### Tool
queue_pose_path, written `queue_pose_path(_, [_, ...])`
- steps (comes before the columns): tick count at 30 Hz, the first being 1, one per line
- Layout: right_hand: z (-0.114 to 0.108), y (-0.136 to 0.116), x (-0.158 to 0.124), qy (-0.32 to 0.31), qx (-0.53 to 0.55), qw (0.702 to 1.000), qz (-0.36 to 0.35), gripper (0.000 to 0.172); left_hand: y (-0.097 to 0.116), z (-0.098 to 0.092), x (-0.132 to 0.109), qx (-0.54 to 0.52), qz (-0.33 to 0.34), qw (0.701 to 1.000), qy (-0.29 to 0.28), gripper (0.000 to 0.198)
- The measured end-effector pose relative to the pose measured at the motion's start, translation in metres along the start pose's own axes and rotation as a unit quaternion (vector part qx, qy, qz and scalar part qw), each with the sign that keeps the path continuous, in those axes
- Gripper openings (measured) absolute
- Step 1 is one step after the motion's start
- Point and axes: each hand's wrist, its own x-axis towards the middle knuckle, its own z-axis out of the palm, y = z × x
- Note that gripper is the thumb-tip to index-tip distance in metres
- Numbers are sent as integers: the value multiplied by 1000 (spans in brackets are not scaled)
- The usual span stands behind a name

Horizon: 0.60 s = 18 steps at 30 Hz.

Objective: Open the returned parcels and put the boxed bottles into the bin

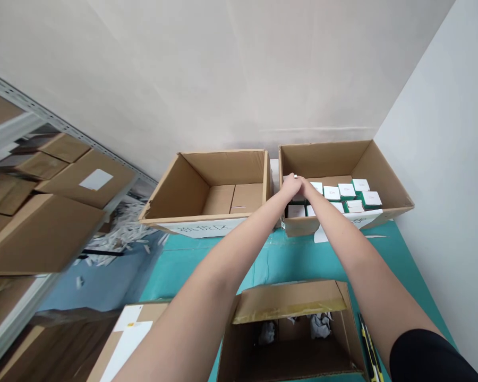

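Both my arms reach forward to the left side of the right-hand cardboard box (390, 191). My left hand (290, 187) and my right hand (302, 185) are close together there, fingers curled downward and mostly hidden. A speck of white shows between them; what they grip cannot be made out. Around and below them stand small white-and-green boxes (346, 191) in rows, white tops up. One small box (354, 206) near the front has a top that looks partly raised.
Left of it stands another open cardboard box (171, 193) with a handwritten label (207, 227). Nearest me is an open carton (290, 305) with crumpled paper (321, 325) inside. A yellow-and-black utility knife (370, 350) lies beside it on the green table (263, 265). Shelves with cartons (75, 178) fill the left.
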Motion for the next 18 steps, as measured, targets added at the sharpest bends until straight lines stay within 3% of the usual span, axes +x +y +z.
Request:
queue_pose_path(4, [-22,-24,-1,-25,-10,1000,6,28,19,-25,-44,-28,69,997,-24,45])
queue_pose_path(6, [-44,-42,-14,-1,7,1000,-9,29,24,-45,-81,-56,101,993,-36,43])
queue_pose_path(8, [-72,-61,-46,30,55,997,-48,32,21,-71,-128,-60,109,992,-33,41])
queue_pose_path(10, [-103,-74,-98,60,95,992,-65,33,8,-99,-183,-39,103,994,0,41])
queue_pose_path(13, [-138,-72,-203,108,118,987,2,33,-30,-137,-266,-5,45,995,89,50])
queue_pose_path(16, [-150,-40,-311,168,143,967,127,40,-77,-155,-337,-27,-78,984,161,63])
queue_pose_path(18, [-146,-14,-371,191,164,945,209,49,-102,-154,-373,-71,-179,969,154,70])
